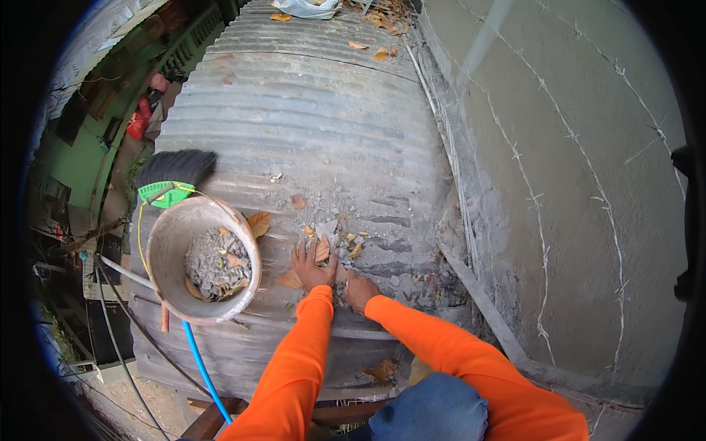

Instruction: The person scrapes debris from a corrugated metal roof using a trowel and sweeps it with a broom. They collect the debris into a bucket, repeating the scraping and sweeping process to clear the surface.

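Note:
My left hand [314, 268] rests on the corrugated roof sheet [309, 127], fingers spread at the edge of a patch of grey rubble [329, 227]. A dry brown leaf [322, 249] lies between its thumb and fingers. Close beside it, my right hand [362, 291] is curled around a flat, brownish piece [341, 274] that points towards the rubble. My fingers hide most of that piece, so its kind is unclear. To the left stands a dirty bucket [160, 259], tilted towards me, with grey debris [212, 262] and leaves inside.
A broom with black bristles [176, 165] lies behind the bucket. On the right rises a cement wall [579, 165] with barbed wire [573, 135] and cables [455, 160] along its foot. The roof's left edge drops to a lower area. A blue hose [201, 366] runs near my left arm.

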### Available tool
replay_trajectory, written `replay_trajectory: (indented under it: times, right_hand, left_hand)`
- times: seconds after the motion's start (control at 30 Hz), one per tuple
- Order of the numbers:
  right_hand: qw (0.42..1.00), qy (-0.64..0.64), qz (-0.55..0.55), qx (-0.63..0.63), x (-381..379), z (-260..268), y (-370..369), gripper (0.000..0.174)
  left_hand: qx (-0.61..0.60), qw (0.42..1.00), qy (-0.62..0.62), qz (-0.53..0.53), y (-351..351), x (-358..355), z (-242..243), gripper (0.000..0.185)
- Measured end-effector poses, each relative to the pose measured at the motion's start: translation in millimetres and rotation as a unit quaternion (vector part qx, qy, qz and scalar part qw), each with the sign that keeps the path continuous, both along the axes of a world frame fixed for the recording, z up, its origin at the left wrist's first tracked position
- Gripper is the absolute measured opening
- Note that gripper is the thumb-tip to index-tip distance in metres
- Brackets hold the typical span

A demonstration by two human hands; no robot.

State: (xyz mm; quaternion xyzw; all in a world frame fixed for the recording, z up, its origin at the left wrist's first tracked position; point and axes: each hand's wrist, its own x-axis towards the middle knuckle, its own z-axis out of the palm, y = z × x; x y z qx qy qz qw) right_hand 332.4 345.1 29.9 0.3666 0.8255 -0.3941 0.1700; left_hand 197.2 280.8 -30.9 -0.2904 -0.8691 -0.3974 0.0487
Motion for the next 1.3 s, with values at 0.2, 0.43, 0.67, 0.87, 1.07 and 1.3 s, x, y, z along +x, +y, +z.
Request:
replay_trajectory:
  times: [0.2,0.43,0.67,0.87,1.07,1.3]
  right_hand:
    - [0.999,0.036,-0.013,0.033,-1.9,24.3,-11.5,0.04]
    - [0.994,0.067,-0.006,0.091,-6.8,119.2,-5.6,0.035]
    - [0.977,0.16,0.107,0.094,-49.4,236.2,-17.5,0.039]
    - [0.956,0.211,0.204,0.027,-133.1,268.6,-62.9,0.043]
    - [0.989,0.134,0.056,0.015,-75.6,187.5,18.3,0.047]
    - [0.973,-0.015,-0.12,0.198,6.5,40.0,154.3,0.049]
  left_hand:
    - [0.086,0.995,-0.055,0.015,3.9,-1.0,4.1,0.056]
    - [0.192,0.978,-0.083,0.023,19.9,-5.0,89.1,0.053]
    - [0.257,0.961,0.001,0.104,-10.7,-49.8,202.7,0.052]
    - [0.291,0.921,-0.102,0.237,-100.7,-132.9,208.9,0.052]
    - [0.258,0.934,0.033,0.245,-132.7,-142.3,204.1,0.059]
    - [0.133,0.958,0.212,-0.142,-51.2,-26.0,176.2,0.049]
